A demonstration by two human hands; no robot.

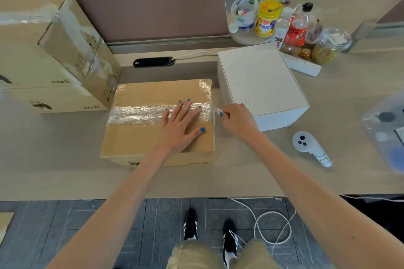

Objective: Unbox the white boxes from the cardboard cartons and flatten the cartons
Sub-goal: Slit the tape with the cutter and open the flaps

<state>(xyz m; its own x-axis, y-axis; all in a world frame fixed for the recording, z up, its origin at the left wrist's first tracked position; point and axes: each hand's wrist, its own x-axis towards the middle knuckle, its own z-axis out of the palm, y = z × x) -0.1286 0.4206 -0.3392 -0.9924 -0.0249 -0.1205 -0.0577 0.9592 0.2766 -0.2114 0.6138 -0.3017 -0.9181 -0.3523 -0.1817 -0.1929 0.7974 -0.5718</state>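
Observation:
A cardboard carton (140, 137) lies closed on the desk in front of me, with a wide strip of clear tape (140, 112) across its top. My left hand (182, 125) presses flat on the carton's right half, fingers spread over the tape. At the carton's right edge my right hand (237, 119) pinches the loose end of the tape. A white box (260, 81) stands on the desk just right of the carton. A stack of two more taped cartons (50, 61) sits at the left.
A white handheld controller (310, 147) lies on the desk at the right. Bottles, jars and snack bags (284, 26) crowd the back right beside a white power strip (303, 64). A brown divider panel (150, 11) runs along the back. A clear plastic item (387, 124) sits far right.

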